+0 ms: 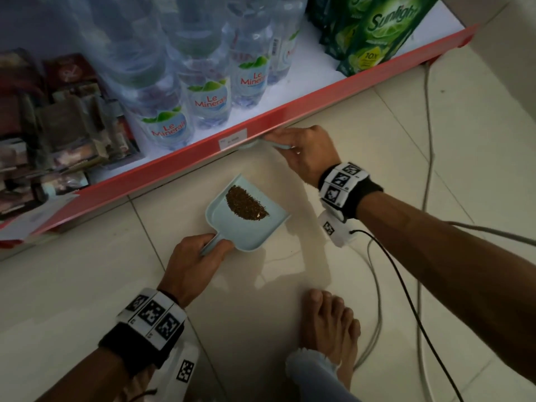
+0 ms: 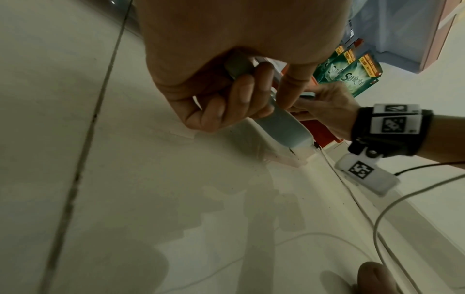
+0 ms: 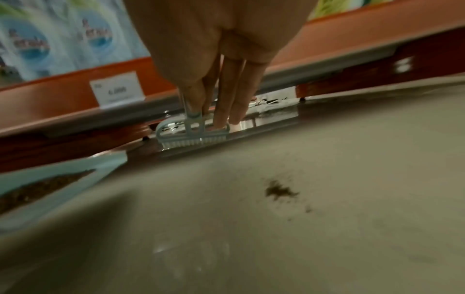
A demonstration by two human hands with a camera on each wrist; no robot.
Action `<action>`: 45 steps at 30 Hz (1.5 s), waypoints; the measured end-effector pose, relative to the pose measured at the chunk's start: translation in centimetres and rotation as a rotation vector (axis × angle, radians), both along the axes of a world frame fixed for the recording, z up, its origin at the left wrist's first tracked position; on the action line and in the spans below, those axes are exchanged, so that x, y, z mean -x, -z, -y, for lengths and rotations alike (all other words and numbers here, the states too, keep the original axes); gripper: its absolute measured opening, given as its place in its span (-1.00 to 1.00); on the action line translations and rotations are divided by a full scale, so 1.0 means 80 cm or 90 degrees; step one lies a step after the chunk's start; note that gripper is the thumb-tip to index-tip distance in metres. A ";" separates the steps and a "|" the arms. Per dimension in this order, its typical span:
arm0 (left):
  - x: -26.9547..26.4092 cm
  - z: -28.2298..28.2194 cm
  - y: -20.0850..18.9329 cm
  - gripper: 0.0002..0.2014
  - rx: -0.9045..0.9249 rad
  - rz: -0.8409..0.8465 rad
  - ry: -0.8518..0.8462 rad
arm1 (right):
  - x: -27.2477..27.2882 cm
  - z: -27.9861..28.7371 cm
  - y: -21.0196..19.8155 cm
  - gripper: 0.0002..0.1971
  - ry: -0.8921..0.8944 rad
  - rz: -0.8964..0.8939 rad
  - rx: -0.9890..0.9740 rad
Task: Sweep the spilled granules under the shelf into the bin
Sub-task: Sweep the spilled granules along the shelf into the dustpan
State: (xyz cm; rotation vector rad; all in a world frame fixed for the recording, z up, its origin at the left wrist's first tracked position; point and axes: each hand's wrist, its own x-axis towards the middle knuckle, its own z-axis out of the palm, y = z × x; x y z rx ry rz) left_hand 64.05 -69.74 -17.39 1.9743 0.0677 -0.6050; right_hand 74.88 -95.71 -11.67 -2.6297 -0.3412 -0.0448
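Left hand (image 1: pixel 193 258) gripped the handle of a pale blue dustpan (image 1: pixel 246 224), fingers (image 2: pixel 241 95) curled tight round it. Dustpan lay flat on the tiled floor (image 1: pixel 391 140), just in front of the red shelf edge (image 1: pixel 261 123), its open mouth facing right toward the other hand. A half-moon heap of brown granules (image 1: pixel 245 203) sat inside the pan, against its open edge.

Right hand (image 1: pixel 304 152) held a small pale blue brush (image 3: pixel 192 133), fingers (image 3: pixel 226 107) reaching down along its handle and back, pinching it. Brush head was pushed into the gap under the shelf, white bristles touching the floor; from the head view only a bit of it showed past the knuckles. A white price tag (image 1: pixel 233 139) stuck on the shelf edge just left of that hand.

A small dark smear of loose granules (image 3: pixel 279 192) lay on the floor near the right wrist, apart from the brush and the pan, with a few specks around it.

Water bottles (image 1: pixel 208 100) and green soap pouches (image 1: pixel 380 33) stood on the shelf. Cables (image 1: pixel 426 198) ran over the floor on the right. A bare foot (image 1: pixel 330 323) rested near the pan. Bin not seen in any view.
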 end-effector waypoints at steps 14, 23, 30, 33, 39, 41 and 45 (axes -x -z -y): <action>-0.032 0.030 0.012 -0.61 0.028 -0.024 0.016 | 0.043 0.123 -0.033 -0.78 0.099 -0.041 0.078; -0.041 0.026 0.018 -0.48 0.007 0.007 0.064 | 0.021 0.086 -0.020 -0.72 0.232 -0.122 0.312; -0.039 0.014 0.016 -0.51 -0.008 0.011 0.120 | 0.099 0.060 -0.037 -0.71 0.186 -0.150 0.265; -0.040 0.015 0.014 -0.48 -0.007 0.023 0.147 | 0.115 0.046 -0.046 -0.73 0.235 -0.137 0.231; -0.032 0.016 0.014 -0.48 -0.001 0.045 0.207 | 0.087 0.032 -0.063 -0.72 0.325 -0.101 0.183; -0.030 0.016 0.014 -0.48 -0.012 0.044 0.211 | 0.072 0.021 -0.061 -0.72 0.269 -0.106 0.175; -0.025 0.012 0.017 -0.50 -0.031 0.054 0.187 | 0.053 0.011 -0.042 -0.70 0.193 -0.108 0.196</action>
